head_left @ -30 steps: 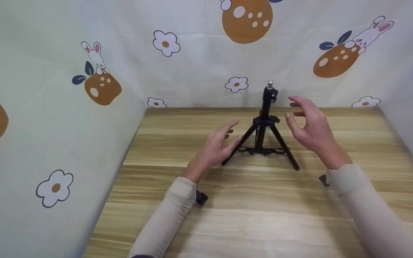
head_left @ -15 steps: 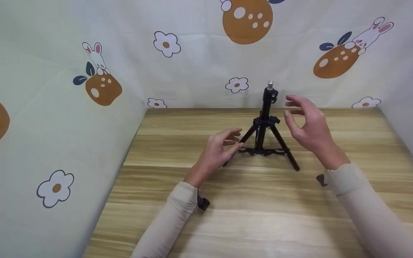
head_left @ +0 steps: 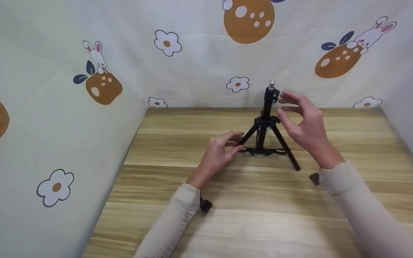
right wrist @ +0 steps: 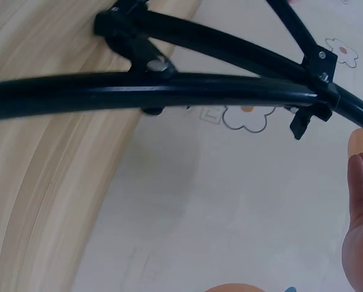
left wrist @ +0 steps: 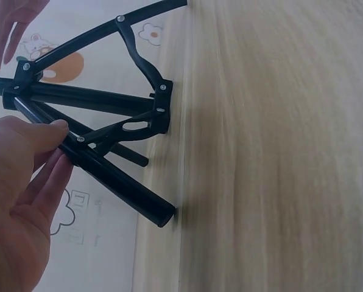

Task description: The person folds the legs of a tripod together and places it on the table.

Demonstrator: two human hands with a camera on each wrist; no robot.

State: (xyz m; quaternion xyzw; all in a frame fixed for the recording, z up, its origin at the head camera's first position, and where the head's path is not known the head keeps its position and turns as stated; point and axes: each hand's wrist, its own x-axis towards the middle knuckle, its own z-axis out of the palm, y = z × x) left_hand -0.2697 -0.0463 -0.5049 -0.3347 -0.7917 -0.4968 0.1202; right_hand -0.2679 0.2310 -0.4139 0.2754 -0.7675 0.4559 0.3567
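A small black tripod stand (head_left: 262, 134) with a silver stud (head_left: 271, 85) on top stands upright on its spread legs near the back of the table. My left hand (head_left: 215, 154) pinches its left leg; the left wrist view shows the thumb on one side of the leg (left wrist: 126, 190) and fingers on the other. Just right of the stand's upper column (head_left: 267, 107), my right hand (head_left: 308, 125) is half curled around air, fingertips close to the knob (head_left: 275, 96). In the right wrist view only part of my right hand (right wrist: 361, 231) shows, beneath the column.
The stand rests on a wood-grain table (head_left: 177, 143). A pale cloth (head_left: 195, 64) printed with rabbits, oranges and flowers rises behind it and along the sides. Black wrist devices (head_left: 205, 205) sit at both cuffs.
My left hand has lowered slightly and closed its fingers onto the left leg. My right hand has moved left, closer to the column. The stand keeps its place.
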